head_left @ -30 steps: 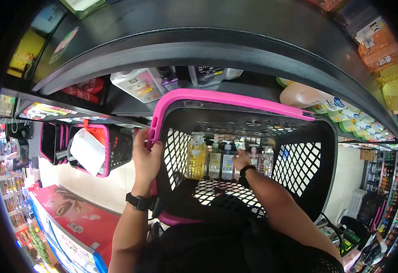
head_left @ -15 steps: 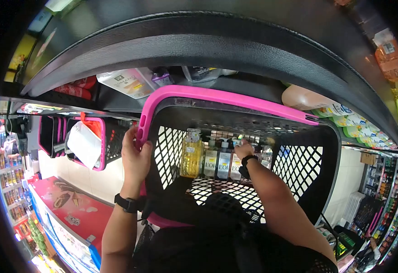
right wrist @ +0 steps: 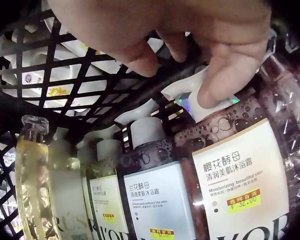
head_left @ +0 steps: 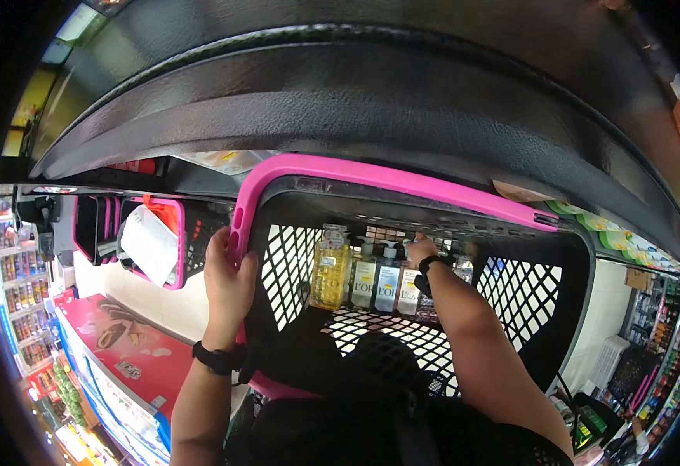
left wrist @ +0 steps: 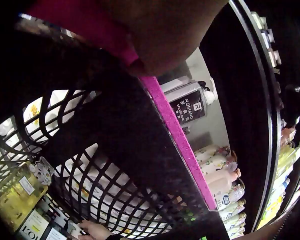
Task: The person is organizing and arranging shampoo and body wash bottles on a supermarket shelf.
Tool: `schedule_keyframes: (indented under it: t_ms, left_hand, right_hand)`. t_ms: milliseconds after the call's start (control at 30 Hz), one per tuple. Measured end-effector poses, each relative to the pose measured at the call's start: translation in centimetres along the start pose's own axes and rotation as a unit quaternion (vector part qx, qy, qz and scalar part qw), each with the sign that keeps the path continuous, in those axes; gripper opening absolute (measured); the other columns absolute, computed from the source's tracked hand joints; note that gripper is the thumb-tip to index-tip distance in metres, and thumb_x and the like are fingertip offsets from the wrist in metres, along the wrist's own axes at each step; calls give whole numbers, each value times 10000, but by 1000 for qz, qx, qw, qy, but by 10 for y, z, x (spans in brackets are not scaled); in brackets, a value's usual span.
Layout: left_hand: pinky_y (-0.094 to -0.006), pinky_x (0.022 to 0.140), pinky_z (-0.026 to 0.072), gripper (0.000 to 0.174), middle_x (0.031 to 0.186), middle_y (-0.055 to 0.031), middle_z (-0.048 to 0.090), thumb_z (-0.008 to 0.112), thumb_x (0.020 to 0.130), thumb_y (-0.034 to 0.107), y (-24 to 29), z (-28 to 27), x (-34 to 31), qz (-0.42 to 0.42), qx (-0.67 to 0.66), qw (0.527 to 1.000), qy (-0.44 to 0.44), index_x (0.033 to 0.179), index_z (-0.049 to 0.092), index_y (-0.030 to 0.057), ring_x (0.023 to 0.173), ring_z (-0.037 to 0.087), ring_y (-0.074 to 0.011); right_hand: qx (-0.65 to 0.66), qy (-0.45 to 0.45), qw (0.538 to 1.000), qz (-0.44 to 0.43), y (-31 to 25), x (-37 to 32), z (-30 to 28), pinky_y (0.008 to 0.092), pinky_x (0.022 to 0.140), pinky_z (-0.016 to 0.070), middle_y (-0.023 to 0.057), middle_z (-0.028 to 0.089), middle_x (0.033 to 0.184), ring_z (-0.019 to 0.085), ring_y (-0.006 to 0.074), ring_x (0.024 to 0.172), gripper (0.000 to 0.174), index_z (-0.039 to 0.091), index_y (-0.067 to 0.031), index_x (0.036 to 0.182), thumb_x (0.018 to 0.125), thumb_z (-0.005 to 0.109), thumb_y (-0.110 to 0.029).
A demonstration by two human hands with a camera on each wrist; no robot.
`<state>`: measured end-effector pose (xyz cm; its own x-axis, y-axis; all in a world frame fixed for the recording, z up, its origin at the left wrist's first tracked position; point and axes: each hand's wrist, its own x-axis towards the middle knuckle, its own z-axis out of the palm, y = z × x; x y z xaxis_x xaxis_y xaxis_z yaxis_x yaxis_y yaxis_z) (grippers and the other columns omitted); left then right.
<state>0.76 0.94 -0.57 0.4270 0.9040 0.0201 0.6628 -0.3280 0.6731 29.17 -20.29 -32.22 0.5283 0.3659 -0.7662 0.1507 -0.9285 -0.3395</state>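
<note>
A black mesh shopping basket with a pink rim (head_left: 390,182) fills the middle of the head view. My left hand (head_left: 229,293) grips its left corner, the thumb inside and fingers outside. Inside the basket, my right hand (head_left: 421,250) pinches the white pump top (right wrist: 197,92) of a body wash bottle (right wrist: 237,175) with a cream label, thumb against the pump's collar. That bottle stands in a row beside a blue-labelled pump bottle (right wrist: 160,200), a green-labelled one (right wrist: 109,197) and a clear bottle of yellow liquid (head_left: 330,273). Another clear bottle (right wrist: 287,95) is partly visible at right.
A black shelf (head_left: 340,101) arches close over the basket's far side. Black-labelled bottles (left wrist: 188,105) stand behind the pink rim. To the left are other baskets (head_left: 153,241), one holding a white bag, and a red-topped chest (head_left: 126,338). Stocked shelves line the right (head_left: 670,334).
My right hand has shifted slightly along the bottle row, staying at the pump tops. The shelf now covers more of the head view as the camera has moved. My left hand keeps its hold.
</note>
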Motion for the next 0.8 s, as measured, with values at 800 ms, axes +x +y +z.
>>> schedule_keyframes:
  t_ms: [800]
  left_hand:
    - [-320, 764, 464, 445, 945, -116, 583, 590, 819, 59, 9, -3, -2, 0, 23, 999, -27, 1242, 477, -18, 841, 565, -193]
  right_hand:
    - [-89, 36, 992, -76, 18, 10, 27, 423, 1026, 428, 219, 542, 1326, 523, 354, 1221, 456, 540, -67, 1326, 898, 496, -220]
